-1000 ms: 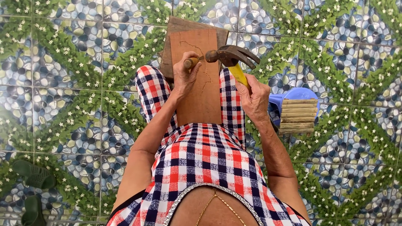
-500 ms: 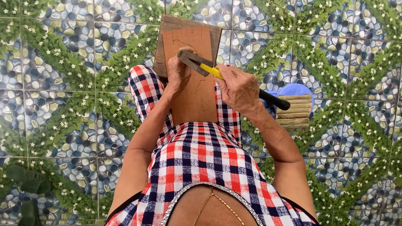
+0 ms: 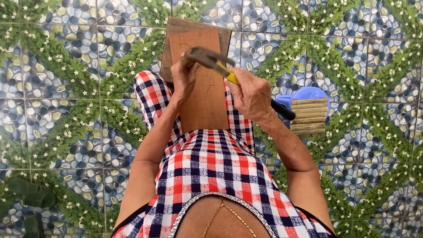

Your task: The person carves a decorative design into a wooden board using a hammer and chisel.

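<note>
Right hand (image 3: 252, 94) fingers grip a hammer (image 3: 229, 72); left hand (image 3: 184, 79) fingers pinch something unclear on the board (image 3: 203, 92).

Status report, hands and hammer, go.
Right hand grips hammer. Left hand steadies something small on wooden board. Nothing in the way.

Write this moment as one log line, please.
right hand: grips hammer | left hand: on wooden board | hammer head beside left hand

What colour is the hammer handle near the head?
Yellow where the hammer handle leaves the head, black at the grip past the right hand. Head view.
</note>
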